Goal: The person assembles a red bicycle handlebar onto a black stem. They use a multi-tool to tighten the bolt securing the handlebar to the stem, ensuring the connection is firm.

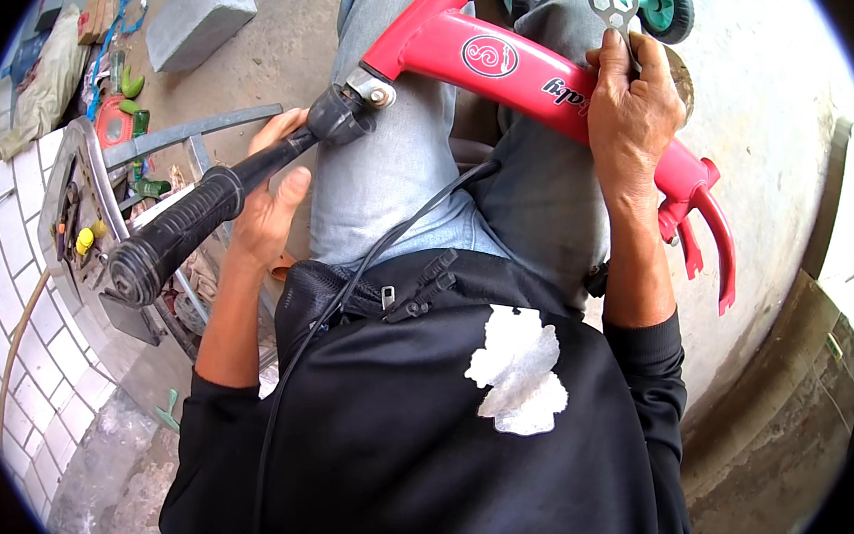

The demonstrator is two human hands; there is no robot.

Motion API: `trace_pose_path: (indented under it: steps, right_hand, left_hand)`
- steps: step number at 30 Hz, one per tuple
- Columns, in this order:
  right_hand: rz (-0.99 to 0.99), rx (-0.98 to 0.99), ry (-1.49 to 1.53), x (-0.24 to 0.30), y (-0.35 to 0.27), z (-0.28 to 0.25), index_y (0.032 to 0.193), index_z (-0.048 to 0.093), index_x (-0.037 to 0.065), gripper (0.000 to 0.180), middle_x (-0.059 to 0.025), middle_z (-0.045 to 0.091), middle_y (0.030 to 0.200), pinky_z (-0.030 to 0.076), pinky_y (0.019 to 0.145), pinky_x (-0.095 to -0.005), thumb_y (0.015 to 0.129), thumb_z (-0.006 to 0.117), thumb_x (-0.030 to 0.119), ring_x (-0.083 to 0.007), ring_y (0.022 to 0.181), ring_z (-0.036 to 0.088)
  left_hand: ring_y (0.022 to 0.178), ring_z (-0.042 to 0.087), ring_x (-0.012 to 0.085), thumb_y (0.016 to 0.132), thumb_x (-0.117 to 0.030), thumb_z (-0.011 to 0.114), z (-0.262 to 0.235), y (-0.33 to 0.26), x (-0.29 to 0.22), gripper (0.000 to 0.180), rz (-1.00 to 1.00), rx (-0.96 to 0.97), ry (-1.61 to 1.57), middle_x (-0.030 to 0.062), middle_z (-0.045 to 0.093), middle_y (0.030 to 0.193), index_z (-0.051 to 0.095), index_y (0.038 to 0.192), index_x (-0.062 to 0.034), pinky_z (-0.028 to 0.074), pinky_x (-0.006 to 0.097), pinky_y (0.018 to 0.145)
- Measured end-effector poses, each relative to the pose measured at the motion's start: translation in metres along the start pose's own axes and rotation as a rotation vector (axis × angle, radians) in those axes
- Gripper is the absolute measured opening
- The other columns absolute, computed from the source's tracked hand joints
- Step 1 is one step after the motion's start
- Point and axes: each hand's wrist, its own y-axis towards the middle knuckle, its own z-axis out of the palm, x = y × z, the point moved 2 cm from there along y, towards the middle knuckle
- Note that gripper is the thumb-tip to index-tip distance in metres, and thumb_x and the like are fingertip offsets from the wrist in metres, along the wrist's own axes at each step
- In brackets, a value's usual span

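Note:
A red child's bike frame (523, 69) lies across my thighs, with fork-like prongs at its right end. At its left end a silver bolt and nut (373, 90) sit by the black joint of a handlebar (273, 163), which ends in a ribbed black grip (177, 237). My left hand (269, 209) cradles the bar from beneath, thumb on one side and fingers on the other; the bar covers part of it. Above the frame, my right hand (638, 113) pinches a flat metal spanner with hexagonal holes (613, 1). A brownish rounded edge shows behind that hand.
Teal-framed wheels (668, 10) stand beyond my knees. A grey block (201, 18) rests on the floor at far left. Beside my left arm is a metal frame (182, 132) with a tray of small tools (80, 210). A black cable (346, 281) crosses my lap.

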Motion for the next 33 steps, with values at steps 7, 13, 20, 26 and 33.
trace_pose_path:
  steps: [7,13,20,26,33]
  right_hand:
    - [0.120,0.119,0.104,-0.002,0.008,-0.010,0.094,0.067,0.002,0.023,-0.0085,0.073,0.075,0.054,0.066,-0.0306,0.096,0.059,0.023,-0.0188,0.066,0.070]
    - [0.218,0.248,0.246,-0.012,0.018,-0.021,0.100,0.068,-0.001,0.028,-0.0085,0.073,0.077,0.053,0.066,-0.0278,0.097,0.056,0.024,-0.0121,0.065,0.067]
    - [0.182,0.194,0.287,-0.013,0.019,-0.027,0.100,0.068,0.000,0.027,-0.0082,0.074,0.080,0.054,0.063,-0.0267,0.099,0.056,0.024,-0.0105,0.067,0.067]
    - [0.219,0.230,0.365,-0.018,0.018,-0.029,0.100,0.068,0.001,0.026,-0.0078,0.074,0.080,0.054,0.064,-0.0268,0.099,0.056,0.023,-0.0104,0.067,0.067]
    - [0.204,0.236,0.308,-0.021,0.018,-0.023,0.096,0.068,0.002,0.023,-0.0066,0.073,0.078,0.054,0.063,-0.0278,0.098,0.058,0.023,-0.0113,0.067,0.069]
  left_hand:
    - [0.092,0.056,0.0125,0.100,-0.032,0.057,-0.008,0.033,-0.003,0.038,0.124,-0.074,-0.009,0.0070,0.063,0.103,0.059,0.116,0.0028,0.045,0.027,0.083]
    - [0.066,0.062,0.0155,0.101,-0.035,0.055,-0.003,0.064,-0.048,0.037,0.026,-0.141,-0.225,0.0079,0.063,0.075,0.059,0.103,0.0020,0.052,0.029,0.065]
    - [0.054,0.057,0.0167,0.101,-0.044,0.050,0.002,0.082,-0.092,0.049,-0.134,-0.156,-0.198,0.0075,0.055,0.062,0.061,0.097,0.0038,0.052,0.032,0.053]
    - [0.049,0.056,0.0200,0.103,-0.044,0.043,0.012,0.086,-0.085,0.053,-0.253,-0.156,-0.344,0.0080,0.052,0.057,0.061,0.099,0.0052,0.052,0.035,0.051]
    - [0.048,0.055,0.0200,0.103,-0.044,0.043,0.018,0.077,-0.076,0.048,-0.279,-0.158,-0.478,0.0088,0.052,0.058,0.058,0.099,0.0016,0.052,0.035,0.050]
